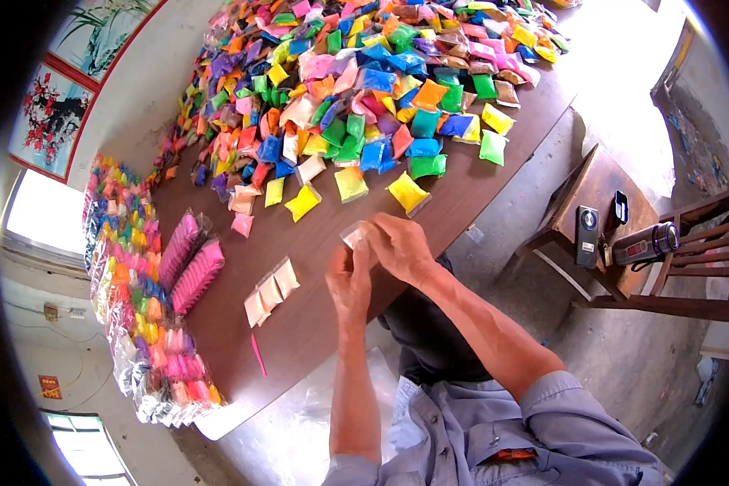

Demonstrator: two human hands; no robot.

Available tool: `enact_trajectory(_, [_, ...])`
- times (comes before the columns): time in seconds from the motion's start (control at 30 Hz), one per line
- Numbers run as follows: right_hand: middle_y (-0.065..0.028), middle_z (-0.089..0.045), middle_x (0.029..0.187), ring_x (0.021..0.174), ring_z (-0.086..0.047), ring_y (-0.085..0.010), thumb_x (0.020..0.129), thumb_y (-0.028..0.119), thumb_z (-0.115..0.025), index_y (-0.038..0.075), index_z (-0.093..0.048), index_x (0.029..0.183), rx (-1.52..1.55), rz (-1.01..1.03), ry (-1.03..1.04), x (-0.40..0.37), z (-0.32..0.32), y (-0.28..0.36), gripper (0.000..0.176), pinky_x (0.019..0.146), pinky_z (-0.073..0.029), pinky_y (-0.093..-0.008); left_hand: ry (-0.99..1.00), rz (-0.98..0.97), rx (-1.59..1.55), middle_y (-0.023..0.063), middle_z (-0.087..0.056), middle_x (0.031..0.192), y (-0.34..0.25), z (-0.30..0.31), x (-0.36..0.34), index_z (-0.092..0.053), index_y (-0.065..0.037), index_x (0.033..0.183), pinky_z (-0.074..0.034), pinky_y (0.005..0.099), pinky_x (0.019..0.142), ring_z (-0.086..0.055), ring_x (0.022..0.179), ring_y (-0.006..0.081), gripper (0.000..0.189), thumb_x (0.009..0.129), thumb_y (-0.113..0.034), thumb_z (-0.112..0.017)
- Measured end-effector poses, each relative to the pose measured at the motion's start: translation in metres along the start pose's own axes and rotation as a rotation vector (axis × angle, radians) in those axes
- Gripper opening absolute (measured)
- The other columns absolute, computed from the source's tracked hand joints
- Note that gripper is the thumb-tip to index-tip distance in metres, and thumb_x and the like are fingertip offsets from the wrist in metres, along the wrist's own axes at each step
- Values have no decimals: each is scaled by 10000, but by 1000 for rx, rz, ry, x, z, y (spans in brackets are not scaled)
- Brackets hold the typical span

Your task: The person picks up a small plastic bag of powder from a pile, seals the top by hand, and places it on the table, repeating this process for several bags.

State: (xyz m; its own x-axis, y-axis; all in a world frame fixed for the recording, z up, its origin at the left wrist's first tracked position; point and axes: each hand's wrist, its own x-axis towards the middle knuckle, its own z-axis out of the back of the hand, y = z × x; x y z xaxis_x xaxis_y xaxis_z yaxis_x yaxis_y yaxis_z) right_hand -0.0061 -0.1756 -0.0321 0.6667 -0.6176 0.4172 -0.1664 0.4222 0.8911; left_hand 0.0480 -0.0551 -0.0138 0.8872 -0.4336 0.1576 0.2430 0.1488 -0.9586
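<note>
My left hand [350,282] and my right hand [400,246] meet over the near edge of the table. Between their fingertips is a small clear packet [352,236] with pale contents, partly covered by the fingers. Both hands are closed on it. To the left, a short row of peach-coloured packets [270,292] lies on the brown tabletop [316,243]. A thin pink strip [258,355] rests beside that row. Just beyond my hands are loose yellow packets [407,193].
A large heap of multicoloured packets [356,130] covers the table's far part. Two pink bagged stacks [198,275] and many filled clear bags [150,324] line the left side. At right, a small wooden table [567,219] holds a thermos [646,243], with a chair [709,259] beside it.
</note>
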Motion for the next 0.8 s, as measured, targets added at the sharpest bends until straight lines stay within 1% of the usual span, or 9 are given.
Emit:
enact_trajectory(0.07, [-197, -670, 845, 788, -668, -429, 1020, 208, -661, 23, -649, 952, 14, -59, 2, 1, 1, 1, 197, 664, -535, -468, 26, -115, 95, 4, -496, 711, 10, -1, 0, -613, 18, 884, -392, 317, 604, -439, 715, 103, 322, 1064, -248, -639])
enact_trajectory(0.1, [-200, -671, 844, 790, -669, -432, 1028, 219, -652, 25, -645, 954, 10, -41, 1, 1, 2, 2, 208, 664, -535, -472, 24, -93, 119, 34, -479, 704, 13, 0, 3, -601, 25, 886, -403, 341, 616, -433, 717, 121, 316, 1058, -238, -638])
enact_trajectory(0.13, [-204, -671, 844, 792, -671, -434, 1035, 231, -643, 26, -641, 955, 5, -23, 0, 1, 2, 3, 220, 663, -534, -476, 23, -92, 120, 34, -479, 704, 16, 2, 3, -601, 25, 886, -403, 341, 616, -433, 717, 121, 316, 1058, -238, -638])
enact_trajectory(0.2, [-206, -669, 837, 795, -673, -434, 1042, 242, -633, 29, -640, 953, 0, -12, 2, 1, 1, 3, 231, 663, -534, -479, 34, -63, 190, 3, -635, 847, 16, 5, 2, -696, 7, 1006, -467, 293, 701, -536, 807, 91, 281, 1080, -254, -621])
enact_trajectory(0.43, [-211, -685, 846, 802, -681, -436, 1055, 269, -617, 37, -653, 973, -19, -6, 2, 0, -3, -4, 249, 671, -541, -473, 45, 18, 147, -5, -624, 838, 5, 3, -1, -687, 15, 1000, -460, 304, 701, -526, 796, 98, 303, 1086, -264, -609])
enact_trajectory(0.5, [-213, -687, 851, 800, -680, -436, 1054, 273, -620, 37, -654, 982, -11, -36, -15, 1, -3, -2, 248, 669, -542, -467, 39, -32, 114, 33, -454, 701, 2, 0, -2, -569, 17, 844, -397, 330, 600, -419, 707, 112, 331, 1042, -229, -667])
enact_trajectory(0.63, [-210, -696, 849, 777, -689, -423, 1056, 285, -624, 36, -657, 981, -27, -65, -21, 2, -1, 2, 262, 660, -548, -451, 37, -50, 113, 51, -475, 691, 8, 0, -2, -578, 26, 853, -406, 335, 600, -426, 702, 116, 344, 1048, -245, -663])
enact_trajectory(0.73, [-201, -708, 844, 766, -702, -407, 1063, 295, -614, 37, -662, 1017, -29, -33, 9, 2, 0, 3, 265, 662, -557, -453, 14, -39, 155, 78, -521, 697, 11, 2, -1, -602, 33, 880, -416, 331, 607, -439, 701, 125, 357, 1056, -273, -655])
enact_trajectory(0.8, [-199, -716, 855, 772, -710, -402, 1066, 301, -609, 36, -661, 1046, -54, -32, 40, 2, 0, 3, 270, 670, -564, -453, 51, 39, 219, 8, -666, 857, 13, 6, -1, -705, 12, 1082, -463, 275, 682, -546, 780, 94, 337, 1102, -307, -600])
